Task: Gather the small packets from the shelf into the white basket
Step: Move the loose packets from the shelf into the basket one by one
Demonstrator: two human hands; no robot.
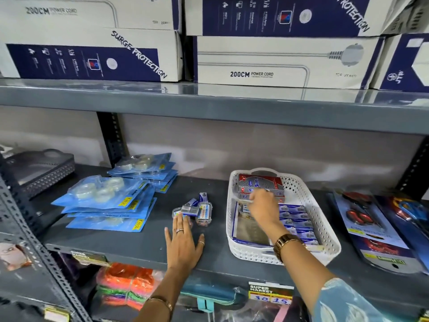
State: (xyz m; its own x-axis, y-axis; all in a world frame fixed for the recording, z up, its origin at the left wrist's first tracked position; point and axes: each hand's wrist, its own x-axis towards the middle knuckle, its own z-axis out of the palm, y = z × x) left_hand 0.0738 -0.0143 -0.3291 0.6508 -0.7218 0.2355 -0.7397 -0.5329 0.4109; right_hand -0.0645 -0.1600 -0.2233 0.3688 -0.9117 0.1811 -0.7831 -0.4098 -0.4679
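Several small clear-and-blue packets (pixel 197 210) lie in a loose pile on the grey shelf (pixel 139 242), left of the white basket (pixel 325 219). My left hand (pixel 184 244) rests flat on the shelf with fingers spread, its fingertips touching the nearest packet of the pile. My right hand (pixel 262 205) reaches down inside the basket, fingers curled on a small clear packet (pixel 243 201) that is blurred. The basket holds a red and silver box (pixel 260 184) at the back and a row of small blue packets (pixel 297 221) along its right side.
Stacks of blue blister packs of tape (pixel 104 201) lie left of the pile. Carded scissors (pixel 371 219) lie right of the basket. A grey basket (pixel 44 168) stands at far left. White and navy power-cord boxes (pixel 255 63) fill the shelf above.
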